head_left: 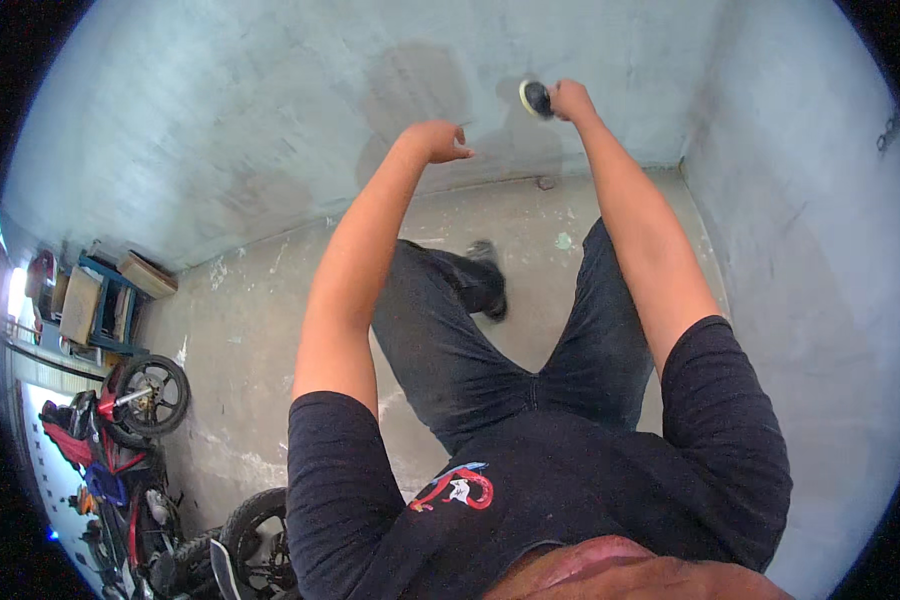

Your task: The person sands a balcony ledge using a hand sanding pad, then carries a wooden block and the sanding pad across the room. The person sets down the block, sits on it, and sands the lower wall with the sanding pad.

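Note:
In my right hand (571, 101) is a round black pad with a pale yellow rim (536, 100), possibly a hand sanding disc. The fingers close around its back, and the yellow-edged side points left near the grey wall (270, 110). Slight blur covers the pad, and whether it touches the wall I cannot tell. My left hand (438, 142) hangs in front of the same wall, lower and to the left, bent at the wrist. It holds nothing, and its fingers are loosely apart. Darker patches, partly shadows of my arms, lie on the wall behind both hands.
A second wall (810, 250) meets the first in a corner at the right. My legs stand apart on the worn concrete floor (240, 330). Motorcycles (140, 470) are parked at the lower left, with a blue shelf (110, 305) of boards or boxes beyond them.

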The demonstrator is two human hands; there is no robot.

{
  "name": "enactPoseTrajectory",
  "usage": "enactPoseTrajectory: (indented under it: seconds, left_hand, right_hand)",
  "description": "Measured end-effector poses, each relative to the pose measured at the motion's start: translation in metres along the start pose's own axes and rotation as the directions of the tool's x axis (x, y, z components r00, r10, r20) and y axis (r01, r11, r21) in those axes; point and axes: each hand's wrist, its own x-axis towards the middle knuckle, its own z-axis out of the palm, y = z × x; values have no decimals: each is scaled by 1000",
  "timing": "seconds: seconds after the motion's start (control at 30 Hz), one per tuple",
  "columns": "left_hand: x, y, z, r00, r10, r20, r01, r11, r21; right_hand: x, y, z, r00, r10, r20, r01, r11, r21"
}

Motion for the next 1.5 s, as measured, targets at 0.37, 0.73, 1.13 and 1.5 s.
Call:
enactPoseTrajectory:
  seconds: [0.37, 0.73, 1.13, 1.5]
  left_hand:
    - [102, -37, 28, 999, 27, 27, -24, 995, -98]
    - [198, -84, 190, 956, 24, 291, -20, 1000, -15]
    - [148, -15, 243, 831, 272, 486, -262, 961, -90]
    - [151, -23, 230, 881, 261, 395, -238, 965, -107]
  right_hand:
    - [97, -71, -66, 726, -449, -521, 427, 888, -169]
    - [145, -55, 43, 641, -706, -301, 602, 705, -374]
    - [132, -52, 21, 741, -613, -273, 507, 778, -370]
    - [156, 12, -56, 704, -386, -596, 259, 921, -290]
